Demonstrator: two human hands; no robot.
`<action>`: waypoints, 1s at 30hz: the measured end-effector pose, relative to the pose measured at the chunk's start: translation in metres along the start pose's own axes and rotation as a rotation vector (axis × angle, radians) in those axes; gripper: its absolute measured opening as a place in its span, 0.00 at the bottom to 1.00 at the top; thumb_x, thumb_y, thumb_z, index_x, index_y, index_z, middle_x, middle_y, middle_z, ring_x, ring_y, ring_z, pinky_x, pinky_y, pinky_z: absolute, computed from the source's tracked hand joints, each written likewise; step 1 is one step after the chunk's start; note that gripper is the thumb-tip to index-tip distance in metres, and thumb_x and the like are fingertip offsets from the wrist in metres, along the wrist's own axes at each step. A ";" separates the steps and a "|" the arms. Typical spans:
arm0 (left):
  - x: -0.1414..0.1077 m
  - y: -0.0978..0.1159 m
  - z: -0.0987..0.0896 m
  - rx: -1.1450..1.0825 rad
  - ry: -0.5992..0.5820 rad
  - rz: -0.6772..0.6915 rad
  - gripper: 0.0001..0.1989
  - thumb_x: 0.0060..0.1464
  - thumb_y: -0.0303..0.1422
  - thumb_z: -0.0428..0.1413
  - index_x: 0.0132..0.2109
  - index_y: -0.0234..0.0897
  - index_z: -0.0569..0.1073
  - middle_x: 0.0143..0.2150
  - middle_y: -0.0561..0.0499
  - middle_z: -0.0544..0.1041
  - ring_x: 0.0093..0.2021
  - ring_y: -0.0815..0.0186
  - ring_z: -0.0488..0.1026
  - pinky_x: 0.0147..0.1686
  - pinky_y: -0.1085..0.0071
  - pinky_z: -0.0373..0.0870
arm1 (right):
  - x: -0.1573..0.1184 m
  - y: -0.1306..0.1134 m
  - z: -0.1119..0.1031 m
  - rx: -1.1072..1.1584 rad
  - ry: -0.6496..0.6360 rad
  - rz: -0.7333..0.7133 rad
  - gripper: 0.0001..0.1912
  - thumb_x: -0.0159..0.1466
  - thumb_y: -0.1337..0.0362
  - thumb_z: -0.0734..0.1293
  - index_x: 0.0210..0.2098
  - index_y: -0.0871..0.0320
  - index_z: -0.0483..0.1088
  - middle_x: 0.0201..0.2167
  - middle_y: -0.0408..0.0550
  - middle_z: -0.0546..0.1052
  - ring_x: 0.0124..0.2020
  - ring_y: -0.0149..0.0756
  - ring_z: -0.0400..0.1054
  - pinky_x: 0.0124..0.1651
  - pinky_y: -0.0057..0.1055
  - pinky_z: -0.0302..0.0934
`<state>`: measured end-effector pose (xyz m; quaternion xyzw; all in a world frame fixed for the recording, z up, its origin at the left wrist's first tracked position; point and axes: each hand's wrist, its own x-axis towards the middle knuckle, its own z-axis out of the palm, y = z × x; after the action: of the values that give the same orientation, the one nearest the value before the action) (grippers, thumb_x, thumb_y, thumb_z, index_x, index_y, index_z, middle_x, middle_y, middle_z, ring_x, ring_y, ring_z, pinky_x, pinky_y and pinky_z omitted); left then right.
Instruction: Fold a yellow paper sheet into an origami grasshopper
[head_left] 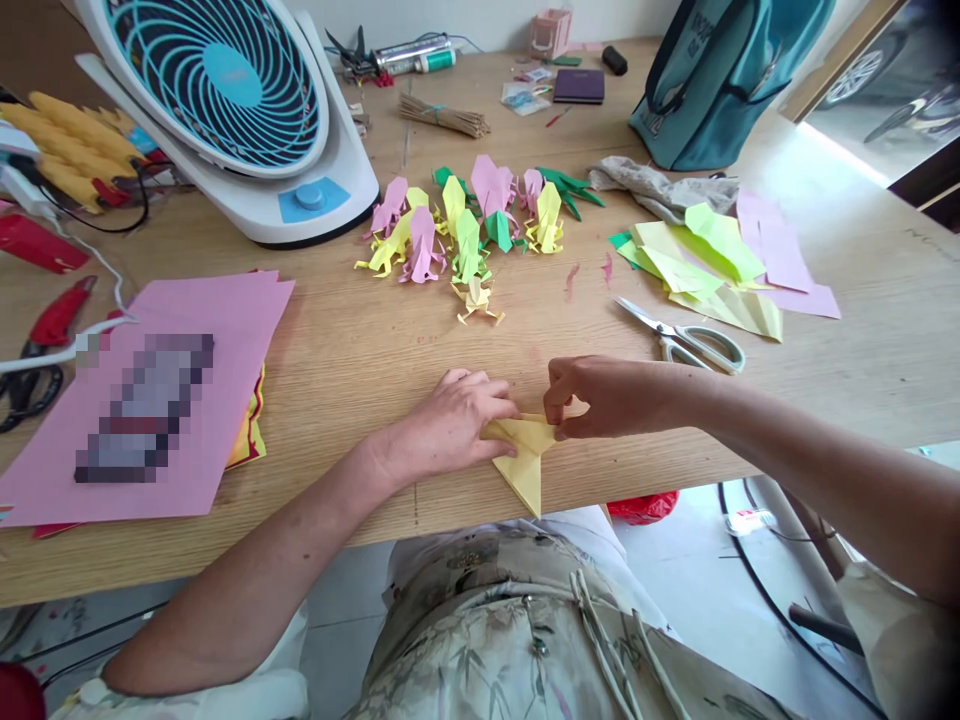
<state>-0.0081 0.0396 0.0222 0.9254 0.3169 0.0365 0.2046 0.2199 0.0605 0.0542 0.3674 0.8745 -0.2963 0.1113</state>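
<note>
A folded yellow paper lies near the table's front edge, one point aimed toward my body. My left hand rests on its left side, thumb and fingers closed around that corner. At the right corner, my right hand pinches the paper between thumb and curled fingers. Beyond my hands stands a group of folded paper figures in pink, yellow and green, with a small pale yellow figure nearest to me. Scissors lie partly open just behind my right forearm.
A white and blue fan stands at the back left. Pink sheets with a blurred-out object lie at the left. Green and yellow paper pieces, a grey cloth and a teal bag are at the right.
</note>
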 end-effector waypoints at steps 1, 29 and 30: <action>0.000 0.000 0.000 -0.009 0.000 -0.005 0.12 0.57 0.42 0.62 0.43 0.39 0.77 0.42 0.51 0.75 0.46 0.61 0.70 0.48 0.64 0.59 | -0.002 0.001 0.000 0.013 0.007 0.007 0.07 0.59 0.65 0.69 0.35 0.53 0.80 0.34 0.48 0.73 0.33 0.35 0.67 0.36 0.30 0.56; -0.010 0.008 0.009 0.082 0.151 -0.032 0.02 0.58 0.29 0.60 0.38 0.37 0.73 0.39 0.49 0.73 0.42 0.62 0.69 0.46 0.66 0.67 | -0.011 -0.018 0.050 0.232 0.474 0.017 0.06 0.61 0.62 0.72 0.30 0.58 0.75 0.37 0.49 0.71 0.39 0.37 0.65 0.44 0.34 0.58; -0.010 0.007 0.009 0.074 0.158 -0.024 0.02 0.58 0.30 0.60 0.38 0.37 0.74 0.40 0.50 0.73 0.42 0.62 0.69 0.47 0.65 0.66 | -0.011 -0.017 0.051 0.247 0.467 0.027 0.07 0.62 0.63 0.72 0.28 0.58 0.74 0.37 0.48 0.71 0.38 0.35 0.65 0.42 0.32 0.58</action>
<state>-0.0102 0.0254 0.0172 0.9228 0.3440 0.0952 0.1452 0.2147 0.0143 0.0257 0.4483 0.8288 -0.3063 -0.1355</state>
